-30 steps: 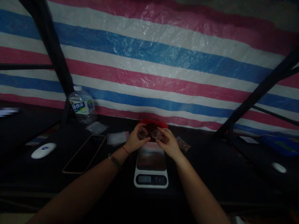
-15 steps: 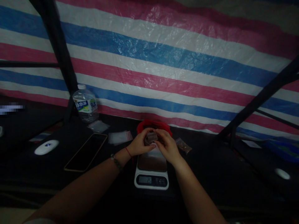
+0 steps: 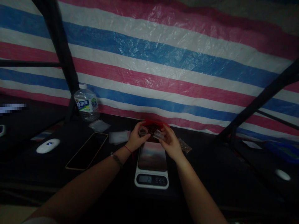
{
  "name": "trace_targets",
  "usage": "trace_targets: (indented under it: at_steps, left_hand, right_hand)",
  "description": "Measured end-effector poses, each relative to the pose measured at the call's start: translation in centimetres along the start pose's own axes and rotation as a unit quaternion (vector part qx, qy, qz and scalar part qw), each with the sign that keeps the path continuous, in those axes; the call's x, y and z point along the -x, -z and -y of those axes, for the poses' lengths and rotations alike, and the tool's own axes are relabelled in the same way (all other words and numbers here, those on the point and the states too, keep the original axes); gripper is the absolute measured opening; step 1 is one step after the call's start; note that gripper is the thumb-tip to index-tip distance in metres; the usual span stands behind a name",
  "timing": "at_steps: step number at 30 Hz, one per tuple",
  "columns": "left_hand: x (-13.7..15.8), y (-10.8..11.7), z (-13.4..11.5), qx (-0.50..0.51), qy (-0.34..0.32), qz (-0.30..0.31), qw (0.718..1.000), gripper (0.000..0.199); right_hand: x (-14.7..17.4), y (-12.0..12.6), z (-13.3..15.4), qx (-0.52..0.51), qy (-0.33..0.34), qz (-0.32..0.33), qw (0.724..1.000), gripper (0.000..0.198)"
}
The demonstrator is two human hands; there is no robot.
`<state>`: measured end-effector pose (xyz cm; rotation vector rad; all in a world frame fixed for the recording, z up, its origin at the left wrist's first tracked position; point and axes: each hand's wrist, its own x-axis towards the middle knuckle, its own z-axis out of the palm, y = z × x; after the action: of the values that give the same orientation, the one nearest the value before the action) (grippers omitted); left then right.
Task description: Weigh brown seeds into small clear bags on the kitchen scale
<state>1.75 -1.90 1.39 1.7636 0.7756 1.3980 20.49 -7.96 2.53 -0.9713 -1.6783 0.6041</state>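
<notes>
My left hand [image 3: 138, 137] is closed round a small clear plastic cup [image 3: 142, 131], its round mouth facing up. In my right hand [image 3: 171, 143] is another small clear plastic piece [image 3: 159, 134], cup-like and tilted; its exact kind is hard to make out. Both hands are held apart over the near side of a red bag [image 3: 166, 123], where small dark brown pieces [image 3: 153, 128] show. Below them lies a white kitchen scale [image 3: 151, 183] with a bare metal plate [image 3: 153, 157]; its display is lit but unreadable.
Left of the hands are empty zip bags [image 3: 119, 137], a phone [image 3: 87, 151], a white mouse [image 3: 48, 146] and a large clear bottle [image 3: 86, 102]. A small bag of brown bits [image 3: 185, 145] lies just right. Dark frame bars [image 3: 261, 99] and a striped sheet [image 3: 163, 62] stand behind.
My hands, together half a second ago, have moved apart, each with a clear plastic piece. The brown contents of the red bag now show between them.
</notes>
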Motion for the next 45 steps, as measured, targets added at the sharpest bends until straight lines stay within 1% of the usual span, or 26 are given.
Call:
trace_targets:
  at_steps: [2,3,4,6,8,10,12,13,14,16,18,19,20,22,24,26,29,31,33,35,37,38,39,41,43,45]
  left_hand:
    - [-0.4,0.3,0.3,-0.018,0.005,-0.076,0.997,0.055]
    - [-0.5,0.5,0.4,-0.027,0.003,-0.102,0.994,0.054]
    - [-0.7,0.6,0.4,-0.036,-0.004,-0.119,0.992,0.054]
    - [-0.8,0.7,0.4,-0.056,-0.017,-0.134,0.989,0.056]
    - [-0.8,0.7,0.2,-0.074,-0.014,-0.146,0.986,0.057]
    - [-0.7,0.7,0.1,-0.089,-0.005,-0.151,0.984,0.057]
    - [-0.7,0.7,0.1,-0.099,-0.009,-0.144,0.984,0.059]
    - [-0.7,0.7,0.0,-0.103,-0.016,-0.137,0.985,0.06]
    - [-0.7,0.7,0.0,-0.107,-0.024,-0.131,0.985,0.062]
    - [-0.7,0.6,0.1,-0.115,-0.037,-0.123,0.985,0.065]
    - [-0.6,0.4,0.2,-0.126,-0.045,-0.116,0.984,0.067]
    - [-0.5,0.3,0.2,-0.132,-0.048,-0.113,0.984,0.067]
    - [-0.5,0.3,0.3,-0.139,-0.049,-0.109,0.983,0.068]
    - [-0.4,0.3,0.2,-0.159,-0.052,-0.1,0.981,0.07]
    - [-0.4,0.4,0.0,-0.187,-0.062,-0.079,0.977,0.074]
    - [-0.4,0.6,-0.5,-0.215,-0.077,-0.049,0.972,0.078]
    - [-0.7,0.8,-1.6,-0.239,-0.097,-0.015,0.966,0.081]
    - [-0.7,0.8,-2.6,-0.246,-0.113,0.005,0.963,0.083]
    - [-0.7,0.7,-3.8,-0.24,-0.126,0.027,0.962,0.083]
    - [-0.3,0.7,-5.2,-0.206,-0.124,0.045,0.97,0.084]
    - [0.4,1.1,-6.5,-0.124,-0.092,0.075,0.985,0.09]
    - [0.9,1.4,-7.1,-0.069,-0.067,0.098,0.991,0.092]
    - [1.6,1.8,-7.8,-0.014,-0.04,0.127,0.991,0.091]
    - [3.0,2.5,-8.9,0.064,0.013,0.191,0.979,0.079]
    - [4.5,2.9,-10.2,0.095,0.051,0.245,0.964,0.063]
    - [5.8,3.1,-11.7,0.106,0.073,0.264,0.956,0.051]
  right_hand:
    - [0.0,-0.3,-0.3,-0.049,-0.038,0.01,0.998,0.061]
    - [0.1,-0.5,-0.3,-0.079,-0.066,0.015,0.995,0.058]
    - [0.1,-0.8,-0.2,-0.109,-0.098,0.026,0.989,0.056]
    - [0.2,-1.2,0.0,-0.172,-0.159,0.035,0.972,0.054]
    - [0.3,-1.4,0.2,-0.201,-0.186,0.034,0.961,0.052]
    - [0.2,-1.3,0.3,-0.167,-0.16,0.031,0.972,0.049]
    - [0.1,-1.1,0.4,-0.065,-0.095,0.036,0.993,0.047]
    - [0.1,-1.0,0.5,0.0,-0.062,0.047,0.997,0.048]
    - [0.1,-0.9,0.7,0.063,-0.036,0.069,0.995,0.049]
    - [0.2,-0.8,1.0,0.157,-0.017,0.133,0.978,0.049]
    - [0.4,-0.7,1.2,0.197,-0.023,0.191,0.961,0.048]
    - [0.5,-0.7,1.2,0.203,-0.023,0.205,0.957,0.05]
    - [0.5,-0.6,1.1,0.202,-0.019,0.207,0.957,0.055]
    - [0.5,-0.3,1.1,0.175,-0.001,0.172,0.969,0.065]
    - [0.1,-0.2,1.3,0.135,0.017,0.11,0.985,0.063]
    - [-0.7,-0.4,2.1,0.12,0.035,0.067,0.99,0.054]
    - [-2.1,-1.1,3.9,0.168,0.086,0.067,0.98,0.04]
    - [-3.0,-1.6,5.3,0.206,0.118,0.064,0.969,0.024]
    - [-3.5,-1.6,6.6,0.228,0.131,0.064,0.963,0.01]
    - [-3.5,-1.1,7.8,0.227,0.135,0.06,0.963,0.008]
    - [-2.9,-0.2,8.9,0.213,0.136,0.029,0.967,0.011]
    - [-2.5,0.4,9.5,0.204,0.135,0.014,0.97,0.011]
    - [-1.9,0.9,10.1,0.195,0.133,0.014,0.972,0.011]
    - [-0.4,1.6,11.3,0.181,0.125,0.055,0.974,0.01]
    - [1.3,1.8,12.5,0.17,0.117,0.095,0.974,0.01]
    - [3.2,1.4,13.8,0.164,0.111,0.094,0.976,0.011]
